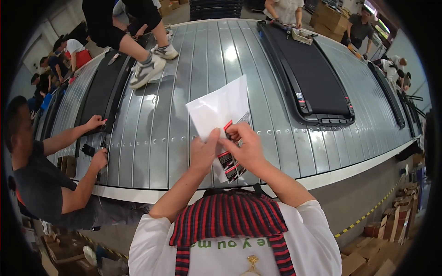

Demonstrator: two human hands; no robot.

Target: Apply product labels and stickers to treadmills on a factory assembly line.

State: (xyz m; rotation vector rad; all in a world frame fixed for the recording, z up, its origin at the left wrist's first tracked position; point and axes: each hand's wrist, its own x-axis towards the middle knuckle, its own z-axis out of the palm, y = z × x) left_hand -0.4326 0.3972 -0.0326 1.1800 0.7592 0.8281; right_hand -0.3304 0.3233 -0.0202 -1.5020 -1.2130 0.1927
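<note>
Both my hands are raised over the metal slatted conveyor (184,110), in front of my chest. My left hand (205,149) is closed on a white sticker sheet (218,103), thumb on top. The sheet's far end stands up, bent and pale. Black-and-red stickers (232,169) cover its near part, below my fingers. My right hand (246,145) has its fingers bent in a pinch at the sheet's right side. A small red-edged sticker (227,125) shows at those fingertips, its lower part hidden by the fingers. Whether it is wholly off the sheet I cannot tell.
A black treadmill deck (313,73) lies on the conveyor to the right, a parts tray (302,37) at its far end. Another black deck (99,87) lies left, where a co-worker (50,170) handles it. Someone's sneakers (148,73) stand on the slats. Cardboard boxes (386,230) lie lower right.
</note>
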